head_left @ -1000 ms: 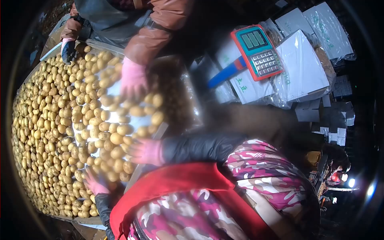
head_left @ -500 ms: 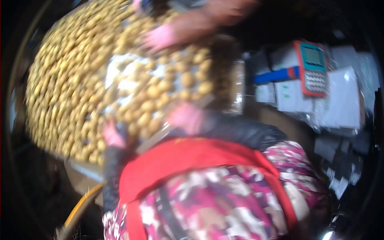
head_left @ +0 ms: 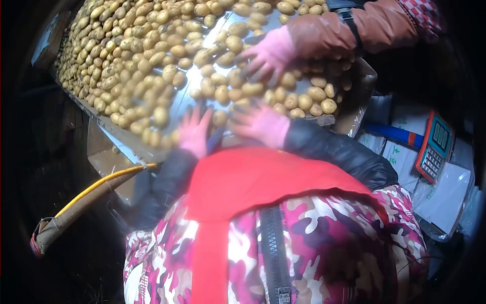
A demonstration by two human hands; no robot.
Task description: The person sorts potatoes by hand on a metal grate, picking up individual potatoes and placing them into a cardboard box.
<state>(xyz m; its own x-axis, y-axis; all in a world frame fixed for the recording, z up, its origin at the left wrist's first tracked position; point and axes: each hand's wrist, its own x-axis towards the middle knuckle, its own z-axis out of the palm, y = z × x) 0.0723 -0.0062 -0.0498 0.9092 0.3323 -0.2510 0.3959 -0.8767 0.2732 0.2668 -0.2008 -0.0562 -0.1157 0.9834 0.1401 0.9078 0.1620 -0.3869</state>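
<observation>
Many potatoes (head_left: 147, 55) lie spread over a metal table (head_left: 191, 83). My left hand (head_left: 195, 133), in a pink glove with dark fingertips, is at the table's near edge, fingers spread and holding nothing; potatoes lie just to its left. My right hand (head_left: 264, 125), gloved alike, is flat with fingers apart beside the potatoes nearest my body. Its fingertips are a little blurred and reach toward a few potatoes, and whether they touch cannot be made out. Bare metal shows between and ahead of my hands.
A co-worker's pink-gloved hand (head_left: 273, 53) reaches in from the upper right over the potatoes. Right of the table, a red-framed keypad device (head_left: 434, 147) lies by white wrapped packs (head_left: 443, 200). At lower left are a cardboard box (head_left: 101, 144) and a yellow-edged bar (head_left: 93, 190).
The view has shifted, so the table sits higher. My hands have come closer together, with fingers now spread. Several potatoes on the left appear blurred by motion, and more bare metal shows before me.
</observation>
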